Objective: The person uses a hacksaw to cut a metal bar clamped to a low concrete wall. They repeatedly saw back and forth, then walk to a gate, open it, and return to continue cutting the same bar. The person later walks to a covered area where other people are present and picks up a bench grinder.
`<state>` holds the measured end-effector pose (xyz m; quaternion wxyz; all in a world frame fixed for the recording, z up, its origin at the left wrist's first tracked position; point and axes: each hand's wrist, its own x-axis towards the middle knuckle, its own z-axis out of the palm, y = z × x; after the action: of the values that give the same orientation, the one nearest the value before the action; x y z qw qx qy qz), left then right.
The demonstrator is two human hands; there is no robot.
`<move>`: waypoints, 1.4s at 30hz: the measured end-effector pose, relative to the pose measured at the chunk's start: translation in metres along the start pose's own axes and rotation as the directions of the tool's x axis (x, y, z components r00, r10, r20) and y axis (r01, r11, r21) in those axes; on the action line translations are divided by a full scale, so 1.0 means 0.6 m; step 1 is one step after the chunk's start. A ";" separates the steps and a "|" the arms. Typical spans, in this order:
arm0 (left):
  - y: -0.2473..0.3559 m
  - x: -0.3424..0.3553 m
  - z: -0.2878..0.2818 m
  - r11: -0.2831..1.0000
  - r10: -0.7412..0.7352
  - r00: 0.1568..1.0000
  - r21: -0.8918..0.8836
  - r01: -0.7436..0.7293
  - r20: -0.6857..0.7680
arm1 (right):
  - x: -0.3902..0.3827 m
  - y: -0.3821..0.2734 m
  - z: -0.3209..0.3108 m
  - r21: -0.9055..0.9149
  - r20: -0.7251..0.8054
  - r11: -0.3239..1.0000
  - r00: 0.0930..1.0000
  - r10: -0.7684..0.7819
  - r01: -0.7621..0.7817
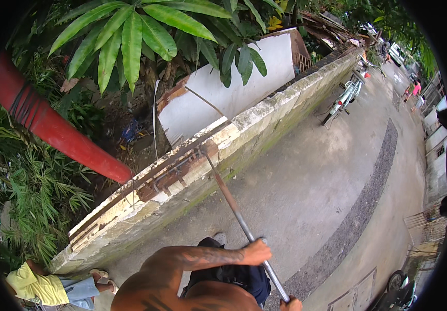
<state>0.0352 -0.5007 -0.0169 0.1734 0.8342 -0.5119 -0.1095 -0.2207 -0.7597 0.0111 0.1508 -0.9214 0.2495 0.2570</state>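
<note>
Metal pipe (234, 206) slants from the broken top of the wall (273, 111) to the person — likely stiff and fairly heavy, gritty where rusty, slicker along its silver length. The left hand (257, 252) has its fingers closed round that silver stretch; the right hand (291, 305), partly cut off, grips near the lower end — a wide-spaced hold should steady it

R hand (292, 305) part cut off btm, motorbike (404, 296) cropped, distant ppl (416, 88) too small for detail
</note>
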 end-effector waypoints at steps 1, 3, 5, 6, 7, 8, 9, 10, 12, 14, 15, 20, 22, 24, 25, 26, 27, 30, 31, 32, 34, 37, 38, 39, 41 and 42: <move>-0.051 -0.014 -0.019 0.999 -0.025 1.000 0.021 0.025 -0.004 | 0.018 -0.056 0.003 -0.038 -0.035 0.999 0.999 0.024 -0.025; -0.125 -0.035 -0.070 0.996 -0.078 0.997 0.032 0.078 -0.013 | 0.047 -0.133 0.005 -0.008 -0.040 1.000 0.999 -0.015 0.014; -0.141 -0.035 -0.082 0.997 -0.045 0.999 0.057 0.045 0.007 | 0.064 -0.158 -0.035 0.012 0.009 0.999 1.000 -0.030 0.030; -0.143 -0.026 -0.082 0.997 -0.020 1.000 0.069 0.019 0.011 | 0.071 -0.159 -0.052 0.019 0.024 0.999 0.999 -0.030 0.030; -0.141 -0.020 -0.079 0.997 -0.057 0.998 0.045 0.056 0.003 | 0.080 -0.154 -0.060 0.013 0.038 0.999 0.998 -0.044 0.043; -0.139 -0.015 -0.074 0.995 -0.094 0.996 0.021 0.094 -0.005 | 0.090 -0.144 -0.064 0.008 0.052 0.998 0.997 -0.057 0.057; -0.146 -0.004 -0.077 0.992 -0.125 0.992 0.010 0.125 -0.011 | 0.110 -0.138 -0.063 0.015 0.057 0.997 0.996 -0.072 0.071; -0.149 0.003 -0.075 0.991 -0.133 0.991 0.009 0.133 -0.028 | 0.126 -0.126 -0.064 0.036 0.039 0.994 0.994 -0.101 0.100; -0.154 0.026 -0.070 0.989 -0.147 0.987 0.009 0.148 -0.063 | 0.165 -0.111 -0.093 0.044 0.058 0.988 0.987 -0.150 0.147; -0.167 0.041 -0.067 0.987 -0.157 0.980 0.006 0.159 -0.120 | 0.198 -0.127 -0.129 0.056 0.054 0.988 0.988 -0.146 0.143; -0.173 0.045 -0.066 0.987 -0.161 0.976 0.006 0.163 -0.149 | 0.208 -0.124 -0.136 0.054 0.070 0.987 0.986 -0.153 0.150; -0.159 0.037 -0.049 0.988 -0.140 0.977 0.038 0.148 -0.163 | 0.211 -0.057 -0.047 0.029 0.046 0.979 0.978 -0.202 0.201; -0.142 0.010 -0.040 0.987 -0.156 0.976 0.012 0.159 -0.149 | 0.162 -0.063 -0.015 0.090 0.023 0.987 0.991 -0.133 0.131; -0.098 0.012 -0.018 0.990 -0.134 0.990 -0.048 0.132 -0.042 | 0.119 -0.005 0.008 0.022 0.013 0.996 0.996 -0.084 0.084; -0.075 0.026 -0.003 0.991 -0.114 0.993 -0.070 0.114 0.004 | 0.112 0.019 0.016 -0.009 -0.004 0.998 0.998 -0.062 0.062; -0.035 0.040 0.031 0.998 -0.018 0.996 -0.066 0.013 -0.084 | 0.084 0.048 -0.008 0.001 0.018 0.997 0.997 -0.074 0.074; 0.023 0.055 0.074 0.994 0.070 0.983 -0.065 -0.082 -0.171 | 0.039 0.074 -0.051 0.005 0.048 0.996 0.995 -0.086 0.086; 0.187 0.094 0.131 0.966 0.200 0.945 -0.109 -0.234 -0.258 | -0.054 0.162 -0.092 -0.110 0.184 0.991 0.978 0.099 -0.079; 0.187 0.088 0.132 0.966 0.206 0.945 -0.102 -0.238 -0.256 | -0.077 0.170 -0.090 -0.074 0.164 0.995 0.983 0.079 -0.068; 0.183 0.082 0.134 0.966 0.208 0.944 -0.098 -0.239 -0.255 | -0.085 0.175 -0.082 -0.078 0.162 0.989 0.977 0.140 -0.129; 0.154 0.060 0.130 0.968 0.200 0.957 -0.111 -0.227 -0.209 | -0.079 0.072 -0.082 -0.031 0.186 0.988 0.970 0.155 -0.152; 0.038 0.030 0.075 0.979 0.195 0.956 -0.017 -0.203 -0.220 | -0.017 0.104 0.055 -0.026 -0.156 0.989 0.978 0.140 -0.145; -0.005 0.023 0.045 0.986 0.165 0.968 0.022 -0.163 -0.187 | 0.006 0.032 0.016 -0.062 -0.164 0.993 0.982 0.093 -0.104; -0.052 0.022 0.048 0.989 0.124 0.983 0.098 -0.112 -0.137 | 0.028 -0.022 0.001 -0.080 -0.225 0.994 0.973 0.055 -0.075; -0.139 -0.015 -0.055 1.000 -0.013 0.993 0.023 0.015 -0.116 | 0.050 -0.161 -0.061 -0.063 -0.271 0.998 0.962 -0.033 0.017; -0.169 -0.028 -0.077 1.000 0.007 0.989 0.031 -0.003 -0.148 | 0.059 -0.189 -0.073 -0.087 -0.275 0.996 0.961 -0.037 0.013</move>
<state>0.1271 -0.4356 -0.0151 0.1982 0.8413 -0.5014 -0.0390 -0.1161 -0.6969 0.0445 0.0786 -0.9569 0.2454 0.1341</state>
